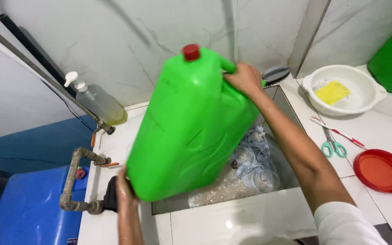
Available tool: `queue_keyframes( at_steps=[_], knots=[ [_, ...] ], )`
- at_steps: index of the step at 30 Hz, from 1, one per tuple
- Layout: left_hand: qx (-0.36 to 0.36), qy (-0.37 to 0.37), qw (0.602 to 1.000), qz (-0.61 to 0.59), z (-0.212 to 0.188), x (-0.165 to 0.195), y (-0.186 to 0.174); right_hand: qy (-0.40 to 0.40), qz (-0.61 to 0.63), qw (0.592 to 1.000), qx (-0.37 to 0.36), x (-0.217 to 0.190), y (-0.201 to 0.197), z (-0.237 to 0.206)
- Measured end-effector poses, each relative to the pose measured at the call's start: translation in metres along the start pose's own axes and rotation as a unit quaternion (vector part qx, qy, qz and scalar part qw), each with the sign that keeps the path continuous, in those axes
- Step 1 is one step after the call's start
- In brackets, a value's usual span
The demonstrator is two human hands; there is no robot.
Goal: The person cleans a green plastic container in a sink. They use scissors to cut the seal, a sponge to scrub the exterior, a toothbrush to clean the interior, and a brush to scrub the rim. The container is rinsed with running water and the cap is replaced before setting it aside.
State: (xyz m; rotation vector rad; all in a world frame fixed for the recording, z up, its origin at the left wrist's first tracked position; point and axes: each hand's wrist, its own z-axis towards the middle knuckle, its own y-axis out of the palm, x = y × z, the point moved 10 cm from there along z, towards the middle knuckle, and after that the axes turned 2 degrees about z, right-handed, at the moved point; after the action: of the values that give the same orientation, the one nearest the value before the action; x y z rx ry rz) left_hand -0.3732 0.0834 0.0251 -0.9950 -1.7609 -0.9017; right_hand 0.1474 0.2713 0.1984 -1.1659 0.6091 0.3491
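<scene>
A sink of foamy water and clear glass jars lay below me, scissors, a red plate and a white basin alongside. Above it I held the green jerrycan tilted: my right hand curled tight round its top handle, my left hand cupped against its bottom corner.

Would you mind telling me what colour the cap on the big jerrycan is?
Red; the cap tops the green jerrycan, seen best in the head view.
</scene>
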Motion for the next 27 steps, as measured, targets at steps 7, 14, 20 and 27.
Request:
queue_keyframes(
  at_steps=[7, 14, 20, 27],
  knots=[
    [-0.065, 0.366, 0.915, 0.157, -0.099, 0.222, 0.126, 0.142, 0.529, 0.837, 0.008, 0.143, 0.074, -0.036],
    [-0.220, 0.500, 0.795, 0.264, -0.142, 0.258, 0.283, 0.191, 0.663, 0.723, -0.033, 0.140, 0.147, -0.133],
    [0.228, 0.246, 0.918, 0.212, 0.015, 0.192, 0.054, 0.220, 0.663, 0.712, -0.070, 0.136, 0.167, -0.172],
    [0.169, 0.037, 0.961, -0.214, 0.055, 0.064, -0.033, 0.227, 0.654, 0.717, -0.084, 0.148, 0.172, -0.185]
  ],
)
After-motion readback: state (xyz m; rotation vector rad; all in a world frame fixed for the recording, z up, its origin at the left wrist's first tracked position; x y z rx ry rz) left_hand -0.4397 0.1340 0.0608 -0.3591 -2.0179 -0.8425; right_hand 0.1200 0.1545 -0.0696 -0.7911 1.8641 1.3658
